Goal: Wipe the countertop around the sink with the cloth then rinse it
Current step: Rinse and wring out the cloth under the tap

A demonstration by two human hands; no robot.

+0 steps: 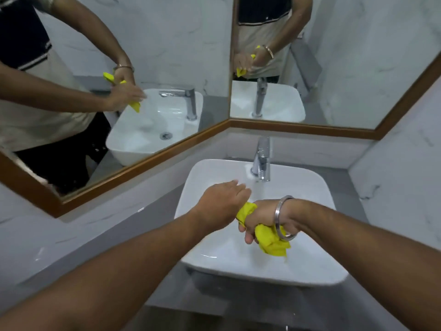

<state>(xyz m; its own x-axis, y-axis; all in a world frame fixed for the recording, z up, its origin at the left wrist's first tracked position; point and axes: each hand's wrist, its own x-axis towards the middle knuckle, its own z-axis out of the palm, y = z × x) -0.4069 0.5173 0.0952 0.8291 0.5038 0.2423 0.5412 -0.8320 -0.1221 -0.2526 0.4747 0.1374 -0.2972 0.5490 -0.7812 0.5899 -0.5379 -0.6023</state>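
A yellow cloth is bunched and twisted between both hands over the white basin. My right hand, with a metal bangle on the wrist, is closed around its lower end, which hangs down toward the basin. My left hand grips the upper end of the cloth at the middle of the basin. The chrome tap stands at the back of the basin, and a thin stream of water runs from it behind the hands. Grey countertop surrounds the sink.
Two wood-framed mirrors meet at a corner behind the sink and reflect the person, the basin and the cloth. Marble-look walls close in on the right and left. The counter's front edge lies just below the basin.
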